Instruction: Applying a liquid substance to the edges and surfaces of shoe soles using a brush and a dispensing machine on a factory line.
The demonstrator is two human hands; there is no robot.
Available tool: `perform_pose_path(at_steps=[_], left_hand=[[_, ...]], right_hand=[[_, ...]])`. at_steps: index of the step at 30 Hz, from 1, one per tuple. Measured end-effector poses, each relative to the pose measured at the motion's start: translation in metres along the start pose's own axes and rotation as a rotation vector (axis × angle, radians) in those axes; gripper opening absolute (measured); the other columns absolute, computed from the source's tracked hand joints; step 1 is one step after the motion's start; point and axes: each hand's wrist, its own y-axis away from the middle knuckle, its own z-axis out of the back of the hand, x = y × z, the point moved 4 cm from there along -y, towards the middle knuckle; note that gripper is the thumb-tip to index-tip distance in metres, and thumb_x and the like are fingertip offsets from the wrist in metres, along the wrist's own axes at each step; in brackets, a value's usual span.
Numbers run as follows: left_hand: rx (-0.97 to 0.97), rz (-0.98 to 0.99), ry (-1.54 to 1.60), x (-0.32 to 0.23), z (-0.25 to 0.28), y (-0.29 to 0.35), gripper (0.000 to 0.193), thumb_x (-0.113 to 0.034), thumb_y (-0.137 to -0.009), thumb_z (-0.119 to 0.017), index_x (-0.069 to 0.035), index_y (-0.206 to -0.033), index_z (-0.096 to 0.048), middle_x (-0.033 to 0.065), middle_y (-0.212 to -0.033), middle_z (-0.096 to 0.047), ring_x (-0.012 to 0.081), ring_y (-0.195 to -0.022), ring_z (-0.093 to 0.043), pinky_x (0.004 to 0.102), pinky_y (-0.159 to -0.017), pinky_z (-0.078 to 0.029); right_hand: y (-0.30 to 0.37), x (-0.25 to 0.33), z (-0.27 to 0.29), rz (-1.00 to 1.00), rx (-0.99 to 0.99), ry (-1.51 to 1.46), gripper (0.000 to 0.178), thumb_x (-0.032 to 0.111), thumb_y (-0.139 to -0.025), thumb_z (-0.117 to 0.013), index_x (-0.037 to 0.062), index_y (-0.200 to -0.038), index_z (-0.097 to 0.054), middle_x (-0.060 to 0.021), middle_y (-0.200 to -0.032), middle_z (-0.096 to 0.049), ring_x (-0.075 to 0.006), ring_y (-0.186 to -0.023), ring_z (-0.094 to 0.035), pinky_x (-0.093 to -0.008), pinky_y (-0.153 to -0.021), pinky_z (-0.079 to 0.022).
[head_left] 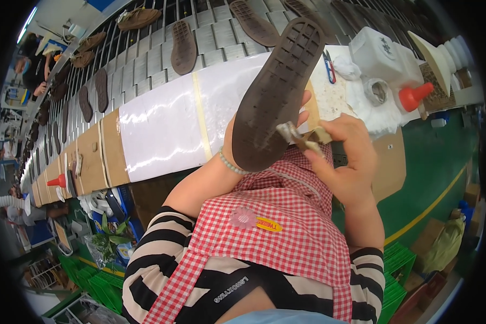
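A dark brown shoe sole (270,97) is held up before me with its tread side in view, its toe slanting to the far right. Behind it my left hand (304,109) is closed around the sole; most of the palm is hidden, with fingertips showing at the right edge. My right hand (348,154) pinches a small, worn tan piece (314,136) with a pale, frayed end. That end lies against or just over the sole's lower right edge; I cannot tell if they touch. What kind of thing the piece is does not show clearly.
A slatted metal conveyor (156,51) crosses the far side, carrying several soles and brown shoes (139,19). Nearer lies a white-covered board (162,119). On the right stand a white plastic jug (378,51), a red-capped bottle (416,97), scissors (329,67) and a tape roll (377,90).
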Motion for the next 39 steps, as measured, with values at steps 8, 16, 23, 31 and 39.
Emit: perform_pose_path(at_steps=[8,16,23,31,39], left_hand=[[-0.075,-0.04,-0.383,0.005,0.009,0.0,0.048,-0.018,-0.104,-0.054,0.001,-0.147,-0.043,0.0191,-0.144,-0.051,0.0283,-0.131,-0.054,0.0385,-0.108,-0.049],[0.008,-0.099,-1.411,0.009,-0.003,0.001,0.045,-0.006,-0.1,-0.059,-0.003,-0.143,-0.046,0.017,-0.137,-0.056,0.0296,-0.129,-0.056,0.0402,-0.108,-0.052],[-0.038,-0.362,-1.595,0.003,0.013,0.003,0.043,-0.022,-0.087,-0.081,-0.007,-0.124,-0.066,0.0057,-0.112,-0.073,0.0151,-0.101,-0.069,0.0254,-0.087,-0.053],[-0.081,0.073,-0.065,-0.004,-0.001,0.012,0.063,-0.05,-0.103,-0.05,-0.006,-0.148,-0.047,0.0157,-0.145,-0.055,0.03,-0.132,-0.054,0.0463,-0.112,-0.043],[0.035,-0.041,0.152,-0.058,0.027,0.01,0.062,-0.043,-0.105,-0.04,0.003,-0.148,-0.041,0.0251,-0.146,-0.047,0.0356,-0.135,-0.049,0.0479,-0.114,-0.045]], right_hand=[[-0.007,-0.009,0.01,-0.04,-0.078,0.014,0.043,0.008,-0.067,-0.084,0.0045,-0.106,-0.068,-0.0082,-0.093,-0.066,-0.0294,-0.092,-0.062,-0.0389,-0.083,-0.049],[-0.01,-0.012,0.009,-0.023,-0.102,0.047,0.043,0.007,-0.066,-0.084,0.0035,-0.106,-0.067,-0.0082,-0.091,-0.066,-0.0267,-0.087,-0.062,-0.0379,-0.08,-0.049],[-0.015,-0.011,0.009,-0.022,-0.071,0.025,0.041,0.005,-0.069,-0.082,0.0018,-0.106,-0.066,-0.0086,-0.091,-0.066,-0.0244,-0.087,-0.062,-0.035,-0.08,-0.049],[-0.019,-0.013,0.03,-0.139,-0.224,-0.001,0.042,0.001,-0.073,-0.081,0.0012,-0.112,-0.067,-0.0067,-0.099,-0.063,-0.0188,-0.088,-0.059,-0.0309,-0.083,-0.048],[0.0,-0.025,0.02,-0.144,-0.174,-0.085,0.044,0.0,-0.073,-0.079,0.0013,-0.115,-0.066,-0.0073,-0.103,-0.061,-0.0179,-0.091,-0.055,-0.0306,-0.087,-0.046]])
